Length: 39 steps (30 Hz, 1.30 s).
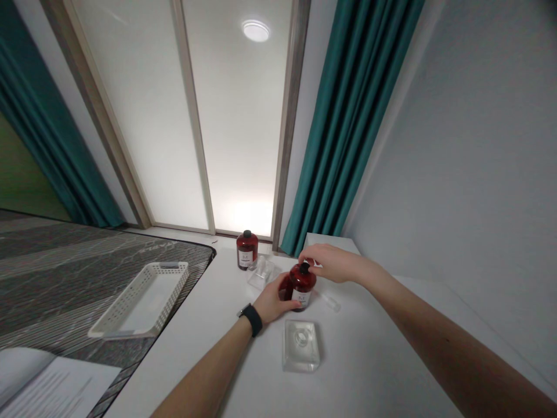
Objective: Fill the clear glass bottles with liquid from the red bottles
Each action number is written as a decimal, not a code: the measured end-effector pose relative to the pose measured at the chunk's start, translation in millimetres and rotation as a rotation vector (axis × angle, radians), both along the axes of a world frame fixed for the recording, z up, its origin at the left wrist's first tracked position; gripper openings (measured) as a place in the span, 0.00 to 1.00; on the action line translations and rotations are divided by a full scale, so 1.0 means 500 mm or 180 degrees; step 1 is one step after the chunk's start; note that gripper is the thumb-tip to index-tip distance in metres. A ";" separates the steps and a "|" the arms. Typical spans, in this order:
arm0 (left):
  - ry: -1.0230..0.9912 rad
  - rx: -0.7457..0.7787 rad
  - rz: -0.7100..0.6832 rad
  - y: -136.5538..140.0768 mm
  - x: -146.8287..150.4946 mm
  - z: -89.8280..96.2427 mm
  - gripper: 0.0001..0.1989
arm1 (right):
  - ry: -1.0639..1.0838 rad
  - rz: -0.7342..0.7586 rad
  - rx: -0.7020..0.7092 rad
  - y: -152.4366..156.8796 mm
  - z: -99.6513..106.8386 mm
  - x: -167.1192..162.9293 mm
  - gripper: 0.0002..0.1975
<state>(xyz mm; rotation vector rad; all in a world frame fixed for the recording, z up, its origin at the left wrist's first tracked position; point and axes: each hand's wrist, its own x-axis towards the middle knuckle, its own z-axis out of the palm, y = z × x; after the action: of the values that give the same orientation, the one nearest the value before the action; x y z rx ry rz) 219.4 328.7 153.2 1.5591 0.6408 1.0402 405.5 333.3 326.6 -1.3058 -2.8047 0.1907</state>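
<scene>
My left hand is wrapped round the side of a dark red bottle with a white label, which stands upright on the white table. At its neck, the fingers of my right hand pinch the black cap. Close in front stands a square clear glass bottle with a round opening on top. A second clear container lies just beyond my left hand, partly hidden. To the right of the held bottle is a slim clear tube. Another red bottle with a black cap stands farther back.
A white perforated basket rests on the dark patterned surface to the left. An open book lies at the lower left. The white table extends toward the wall on the right. Teal curtains and frosted panels are behind.
</scene>
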 end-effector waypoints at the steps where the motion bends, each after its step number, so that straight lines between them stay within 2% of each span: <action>1: 0.0016 -0.0006 0.0027 0.000 0.000 0.000 0.37 | -0.0004 -0.0063 0.0044 0.001 -0.002 -0.003 0.10; 4: 0.0066 -0.0013 0.0071 0.000 -0.001 0.001 0.37 | -0.0022 -0.0307 0.0175 0.001 -0.010 -0.011 0.03; 6: 0.0095 0.0015 0.0052 -0.001 -0.002 0.003 0.37 | -0.0017 -0.0371 0.0216 -0.001 -0.011 -0.011 0.04; 11: 0.0137 0.0105 0.0049 -0.002 -0.003 0.006 0.36 | -0.0029 -0.0136 0.0066 -0.005 -0.006 -0.010 0.08; 13: 0.0167 0.0105 0.0082 -0.002 -0.003 0.005 0.36 | -0.0070 -0.0219 0.0098 -0.004 -0.008 -0.016 0.03; 17: 0.0179 0.0110 0.0123 -0.003 -0.002 0.004 0.35 | -0.0089 -0.0477 0.0230 -0.005 -0.014 -0.030 0.08; 20: 0.0164 0.0104 0.0089 -0.004 -0.002 0.007 0.35 | -0.0063 -0.0405 0.0158 -0.008 -0.009 -0.030 0.04; 25: 0.0162 0.0091 0.0120 -0.005 -0.003 0.009 0.36 | -0.0194 -0.0271 -0.0063 -0.012 0.008 -0.024 0.06; 33: 0.0114 0.0084 0.0237 -0.007 0.002 0.008 0.34 | -0.0251 -0.0453 0.0021 -0.016 -0.008 -0.033 0.09; 39: 0.0079 0.0078 0.0063 0.000 -0.003 0.001 0.35 | -0.0142 -0.0249 -0.0084 -0.016 -0.004 -0.026 0.07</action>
<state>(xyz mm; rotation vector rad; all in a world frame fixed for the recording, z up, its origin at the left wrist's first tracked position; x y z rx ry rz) 217.7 328.7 153.6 1.5921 0.6638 1.0485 392.3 325.4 324.8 -1.4401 -2.7904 0.1989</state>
